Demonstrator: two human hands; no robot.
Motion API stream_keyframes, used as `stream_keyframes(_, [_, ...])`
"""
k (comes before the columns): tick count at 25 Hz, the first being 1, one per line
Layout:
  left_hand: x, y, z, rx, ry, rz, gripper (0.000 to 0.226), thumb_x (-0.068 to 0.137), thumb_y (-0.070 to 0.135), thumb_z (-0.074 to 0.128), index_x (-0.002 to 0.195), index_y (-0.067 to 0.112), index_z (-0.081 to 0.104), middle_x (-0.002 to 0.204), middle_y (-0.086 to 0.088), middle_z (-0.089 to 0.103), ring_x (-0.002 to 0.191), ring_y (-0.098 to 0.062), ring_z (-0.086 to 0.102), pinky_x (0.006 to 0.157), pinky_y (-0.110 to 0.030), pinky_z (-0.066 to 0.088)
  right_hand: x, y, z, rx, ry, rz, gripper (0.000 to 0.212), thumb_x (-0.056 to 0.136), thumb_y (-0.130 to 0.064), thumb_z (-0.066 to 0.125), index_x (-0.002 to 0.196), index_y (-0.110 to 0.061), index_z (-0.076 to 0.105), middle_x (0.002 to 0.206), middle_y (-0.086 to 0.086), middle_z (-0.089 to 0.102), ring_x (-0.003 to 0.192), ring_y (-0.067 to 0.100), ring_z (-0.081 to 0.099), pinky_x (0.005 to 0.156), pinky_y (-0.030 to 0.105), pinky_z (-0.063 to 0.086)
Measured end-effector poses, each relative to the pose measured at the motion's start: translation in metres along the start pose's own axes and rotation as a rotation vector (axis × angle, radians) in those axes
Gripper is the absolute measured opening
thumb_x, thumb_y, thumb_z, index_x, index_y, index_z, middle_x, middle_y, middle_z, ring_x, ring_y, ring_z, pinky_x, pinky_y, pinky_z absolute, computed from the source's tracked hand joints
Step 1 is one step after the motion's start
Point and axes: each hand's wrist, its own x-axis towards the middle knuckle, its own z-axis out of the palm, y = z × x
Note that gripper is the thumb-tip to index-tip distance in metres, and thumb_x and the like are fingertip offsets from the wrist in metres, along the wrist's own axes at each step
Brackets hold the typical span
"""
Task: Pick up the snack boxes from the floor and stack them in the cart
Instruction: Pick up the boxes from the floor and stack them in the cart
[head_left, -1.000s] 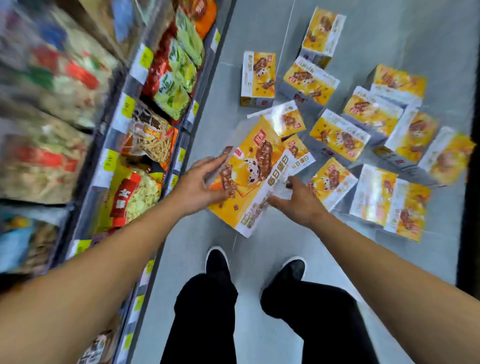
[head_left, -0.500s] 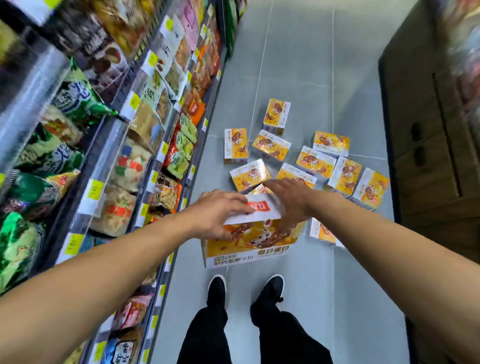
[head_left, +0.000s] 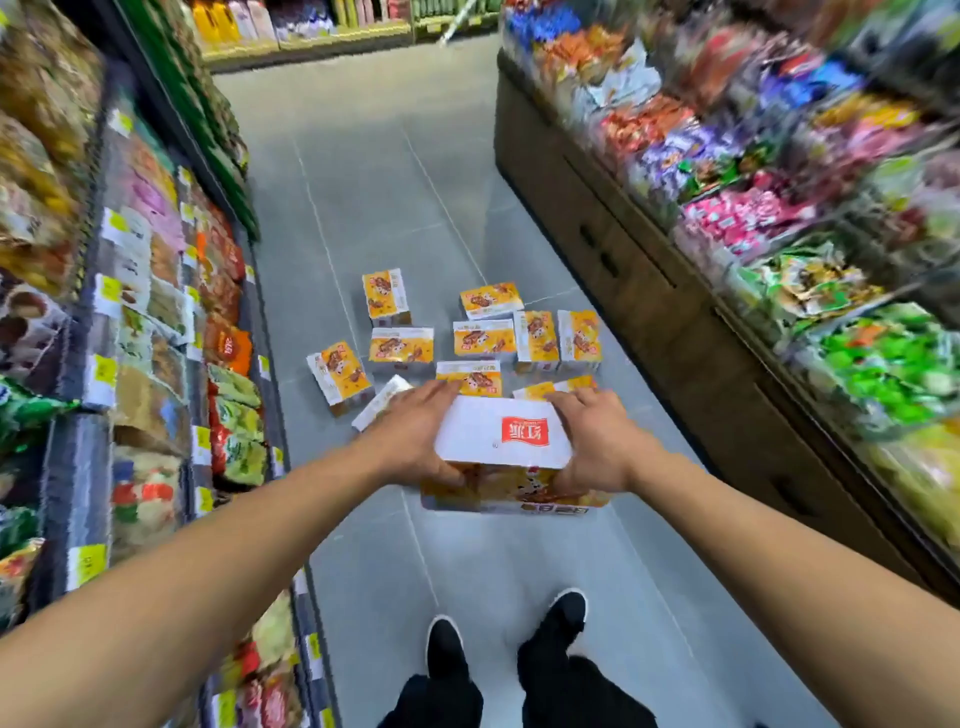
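between the two shelf rows, above the grey floor (head_left: 363, 156), a snack box (head_left: 506, 441) is held off the ground in both hands, its white side with a red logo facing up and its orange printed face toward the person. the left hand (head_left: 415, 436) grips the box's left end, fingers laid over the far top edge and thumb curled onto the near face. the right hand (head_left: 592, 441) grips the right end the same way. beyond the hands, the other boxes (head_left: 483, 338) lie scattered on the floor, some flat, some on edge, close together. left shelves (head_left: 156, 312) carry bagged snacks with yellow price tags; the right display (head_left: 779, 208) is blurred. two black shoes (head_left: 447, 644) stand below the box.
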Motion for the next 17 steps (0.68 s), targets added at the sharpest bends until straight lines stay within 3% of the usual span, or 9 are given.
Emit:
stream_keyframes(7, [0.007,0.172,0.031,-0.045,-0.098,0.304,0.110,0.053,0.035,0.090,0.145,0.022,0.032,0.142,-0.008,0.037,0.131,-0.027,0.038,0.103,-0.028,0.033,-0.198,0.076,0.032,0.205,0.235,0.404,0.097,0.055,-0.067,0.068,0.137,-0.027,0.035,0.126,0.000,0.046,0.119,0.026,0.039,0.099,0.044,0.043])
stream_keyframes(11, [-0.013,0.298,0.072,0.030,-0.132,0.523,0.096,0.050,0.034,0.089,0.134,0.022,0.043,0.123,-0.006,0.052,0.119,-0.027,0.046,0.093,-0.033,0.041,-0.332,0.125,0.060,0.323,0.363,0.592,0.114,0.050,-0.074,0.059,0.146,-0.021,0.031,0.147,0.002,0.036,0.137,0.026,0.027,0.116,0.043,0.024])
stream_keyframes(14, [-0.036,0.386,0.110,0.049,-0.161,0.595,0.094,0.046,0.035,0.088,0.129,0.025,0.046,0.119,-0.005,0.052,0.112,-0.026,0.049,0.092,-0.036,0.045,-0.436,0.162,0.087,0.472,0.502,0.762,0.121,0.054,-0.062,0.079,0.152,-0.019,0.020,0.156,0.006,0.020,0.145,0.027,0.016,0.120,0.042,0.014])
stream_keyframes(17, [-0.074,0.490,0.162,0.047,-0.197,0.688,0.093,0.039,0.040,0.085,0.124,0.029,0.048,0.111,-0.007,0.052,0.104,-0.027,0.051,0.086,-0.036,0.048,-0.564,0.196,0.116,0.785,0.639,0.894,0.123,0.063,-0.037,0.089,0.154,-0.014,0.009,0.158,0.004,0.017,0.144,0.022,0.020,0.114,0.033,0.020])
